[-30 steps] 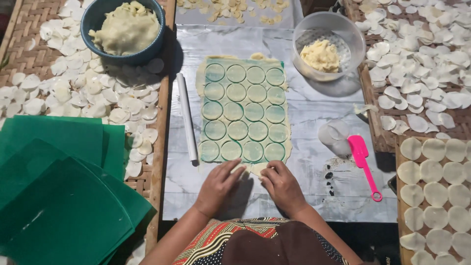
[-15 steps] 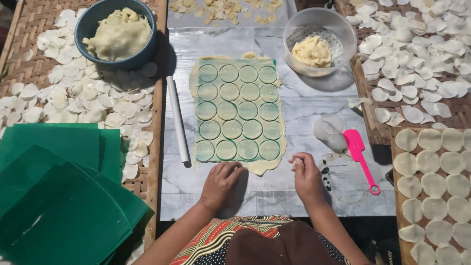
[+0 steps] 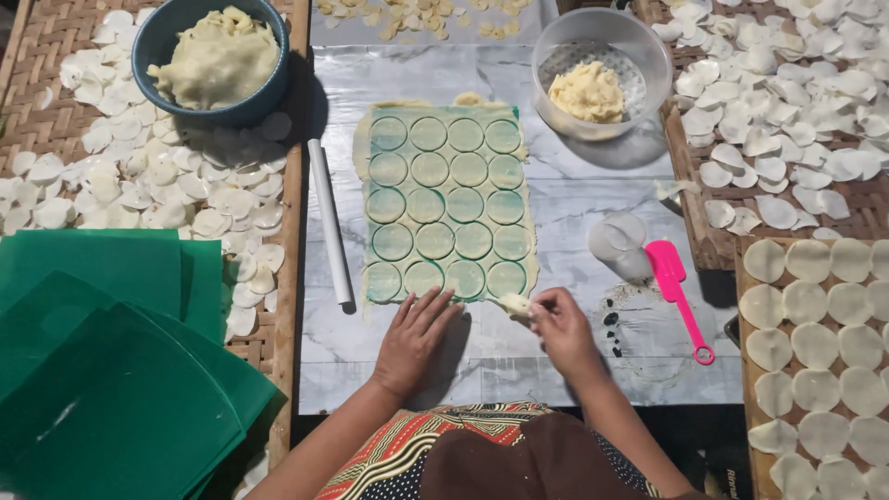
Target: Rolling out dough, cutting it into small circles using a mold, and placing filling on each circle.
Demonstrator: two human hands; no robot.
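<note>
**Thin dough, thin margins**

The right hand (image 3: 563,326) pinches a small scrap of dough trim (image 3: 515,304) between thumb and fingertips, at the near right corner of the dough sheet (image 3: 446,204). The left hand (image 3: 414,338) lies flat, fingers spread, pressing on the marble-patterned mat (image 3: 574,204) just below the sheet's near edge.

The sheet is stamped with rows of circles and rests on a green backing. The trim looks soft and thin; if the pull is too quick or angled toward the circles, the strip could tear short, or drag and warp the nearest cut rounds. If the left hand eases its pressure, the whole sheet may slide or wrinkle with the pull.

A white rolling rod (image 3: 331,222) lies just left of the sheet; a nudge from the left wrist could roll it onto the circles. To the right, a pink scraper (image 3: 678,289) and a clear round cutter (image 3: 619,243) lie near the right hand, apart from it. A clear bowl of scraps (image 3: 602,72) stands at the far right, a blue bowl of dough (image 3: 220,57) at the far left.
</note>
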